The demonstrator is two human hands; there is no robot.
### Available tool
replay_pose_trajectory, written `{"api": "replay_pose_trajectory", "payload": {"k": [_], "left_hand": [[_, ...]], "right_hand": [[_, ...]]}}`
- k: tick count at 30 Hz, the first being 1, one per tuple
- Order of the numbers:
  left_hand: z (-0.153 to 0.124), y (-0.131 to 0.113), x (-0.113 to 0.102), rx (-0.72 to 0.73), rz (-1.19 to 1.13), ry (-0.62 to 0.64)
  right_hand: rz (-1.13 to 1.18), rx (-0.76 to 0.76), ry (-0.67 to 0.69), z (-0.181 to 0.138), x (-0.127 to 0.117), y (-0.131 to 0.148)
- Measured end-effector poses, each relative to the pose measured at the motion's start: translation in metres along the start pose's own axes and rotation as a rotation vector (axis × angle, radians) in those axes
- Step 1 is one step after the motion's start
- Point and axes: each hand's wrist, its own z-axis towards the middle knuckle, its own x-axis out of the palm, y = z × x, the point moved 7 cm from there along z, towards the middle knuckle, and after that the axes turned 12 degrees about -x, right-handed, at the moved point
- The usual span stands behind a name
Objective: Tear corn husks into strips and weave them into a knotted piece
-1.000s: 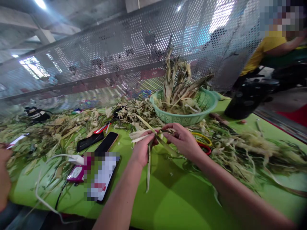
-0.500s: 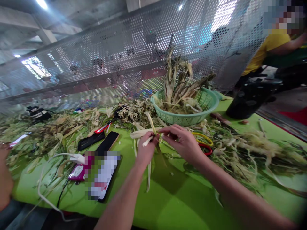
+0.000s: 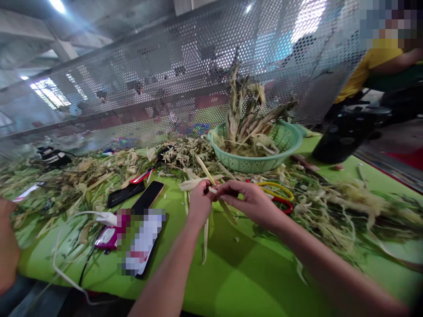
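Note:
My left hand (image 3: 198, 203) and my right hand (image 3: 248, 200) meet above the green table (image 3: 231, 281), both pinching one pale plant stalk (image 3: 207, 174). Long leaf strips (image 3: 205, 240) hang from the stalk down to the tabletop below my left hand. The right fingers grip the stalk just right of the left fingers. A heap of similar stalks and peeled husks (image 3: 333, 207) lies to the right of my hands.
A teal basket (image 3: 287, 145) of husks stands behind my hands. Phones (image 3: 147, 198), a white cable (image 3: 66, 229) and husk litter (image 3: 79, 185) lie left; red and yellow rings (image 3: 280, 193) right. A perforated metal screen (image 3: 165, 79) backs the table. Another person's hand (image 3: 8, 246) is far left.
My hands have drawn closer together on the stalk and the right hand has slid left along it. The hanging leaf strips have shifted slightly.

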Motion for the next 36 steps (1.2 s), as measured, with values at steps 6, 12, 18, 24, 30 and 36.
{"api": "replay_pose_trajectory", "payload": {"k": [6, 12, 18, 24, 30, 36], "left_hand": [[-0.004, -0.003, 0.009, -0.069, -0.272, 0.231], [-0.008, 0.001, 0.013, -0.155, -0.427, 0.315], [-0.005, 0.006, 0.010, -0.246, -0.531, 0.255], [0.000, 0.010, 0.006, -0.249, -0.532, 0.213], [-0.002, 0.000, 0.005, -0.029, -0.229, 0.156], [-0.010, -0.005, 0.013, -0.007, -0.175, 0.211]], "right_hand": [[-0.184, -0.031, -0.098, 0.000, -0.017, -0.011], [-0.261, -0.106, -0.078, 0.001, -0.018, -0.008], [-0.411, -0.198, 0.026, 0.002, -0.010, -0.003], [-0.475, -0.285, 0.024, 0.002, -0.010, 0.006], [-0.401, -0.171, -0.128, 0.000, -0.016, -0.004], [-0.284, 0.068, -0.337, -0.009, -0.018, -0.029]]}}
